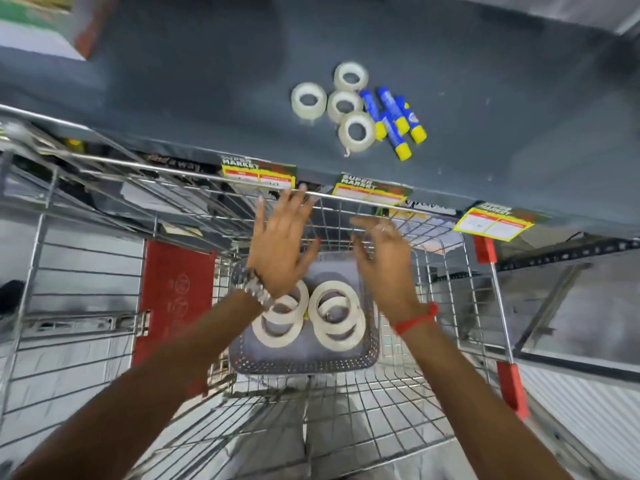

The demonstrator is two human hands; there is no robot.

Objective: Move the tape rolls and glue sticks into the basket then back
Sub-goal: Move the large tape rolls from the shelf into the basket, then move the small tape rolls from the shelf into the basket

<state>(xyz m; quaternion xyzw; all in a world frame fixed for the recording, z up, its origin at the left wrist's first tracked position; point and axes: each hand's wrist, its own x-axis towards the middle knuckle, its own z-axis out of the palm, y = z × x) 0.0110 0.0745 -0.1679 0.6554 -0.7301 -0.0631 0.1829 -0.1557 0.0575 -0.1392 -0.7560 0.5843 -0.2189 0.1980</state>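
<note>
Over the trolley parked against the dark shelf, both hands hang empty with fingers spread: the left hand with its metal watch, the right hand with a red thread at the wrist, neither touching anything. Going left to right, the grey basket sits down in the trolley and holds a heap of wide, flat tape rings, overlapping one another; I would guess four or five, but the left wrist covers part of the pile and I cannot count them surely. Up on the shelf, well apart from the basket, lie four thicker clear tape rolls bunched close, and just right of them, touching, a cluster of blue-and-yellow glue sticks, four as far as I can tell, some lying across others. Whether these have yet to go in or have already come back out, nothing here tells me; either way the work looks roughly midway, with things split between shelf and basket. The hands are blurred, the fingertips smeared. The price tags along the shelf edge are too soft to read beyond the heading, and anything in the basket beneath the left hand is hidden.
</note>
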